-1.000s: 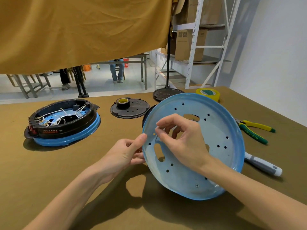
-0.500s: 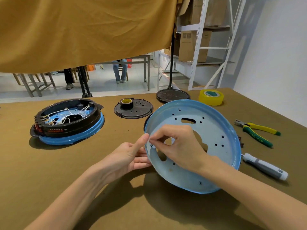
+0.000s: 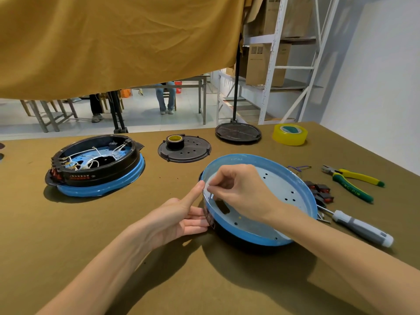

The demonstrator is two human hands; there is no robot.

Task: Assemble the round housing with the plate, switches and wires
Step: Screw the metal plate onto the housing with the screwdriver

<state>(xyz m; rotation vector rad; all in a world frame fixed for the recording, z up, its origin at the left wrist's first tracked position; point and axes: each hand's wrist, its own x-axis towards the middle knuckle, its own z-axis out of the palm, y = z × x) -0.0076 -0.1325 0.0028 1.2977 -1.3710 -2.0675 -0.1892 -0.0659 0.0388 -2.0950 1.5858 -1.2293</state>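
While the blue plate [image 3: 284, 192] sits on its black housing [image 3: 229, 235] — right hand [image 3: 245, 189] pinching a small screw [image 3: 211, 196], left hand [image 3: 181, 217] flat-fingered bracing the side — loose switches [image 3: 319, 189] and wires [image 3: 297, 168] lie unfitted on the worktop [image 3: 91, 246].

Single view only: a wide-angle camera worn on the person's head, facing forward and angled down across the worktop [image 3: 68, 258]. It sits close to the work, with both forearms entering from the bottom edge and the left hand [image 3: 179, 220] and right hand [image 3: 244, 193] near frame centre. The upper frame takes in a hanging cloth [image 3: 113, 42], shelving [image 3: 277, 64] and the room floor beyond. Straight lines bow toward the edges.
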